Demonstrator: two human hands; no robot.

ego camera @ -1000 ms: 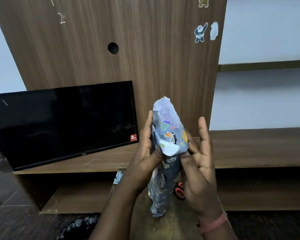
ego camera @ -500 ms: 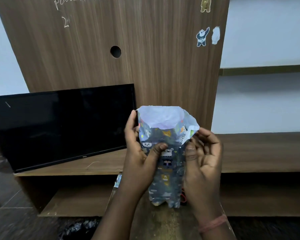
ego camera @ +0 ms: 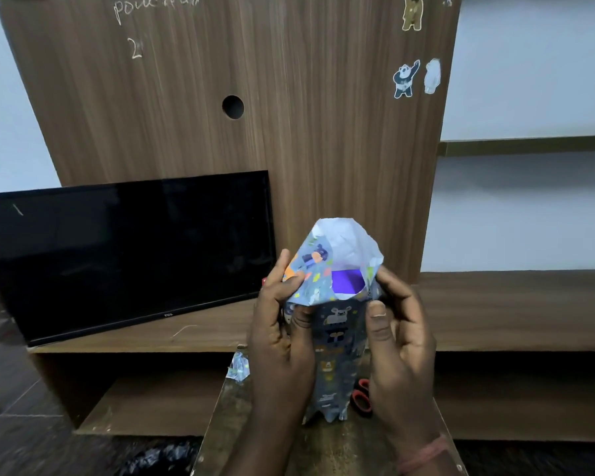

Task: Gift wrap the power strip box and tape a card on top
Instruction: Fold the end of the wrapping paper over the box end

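The power strip box (ego camera: 347,281) stands upright on a small wooden table (ego camera: 344,448), sheathed in grey-blue gift wrap (ego camera: 335,341) printed with cartoon animals. Only a purple patch of the box end shows inside the open paper top. My left hand (ego camera: 282,341) grips the left side and presses a paper flap over the top end. My right hand (ego camera: 397,341) holds the right side, thumb on the front, fingers pinching the paper's right edge. I see no card.
Red-handled scissors (ego camera: 362,398) lie on the table behind the box, partly hidden by my right hand. A scrap of wrap (ego camera: 238,367) sits at the table's far left corner. A dark TV (ego camera: 128,252) leans on the wooden shelf unit (ego camera: 495,310) beyond.
The upright box has been turned, and the paper top has opened wide. My left fingers now fold the left flap down over the end, exposing the purple box.
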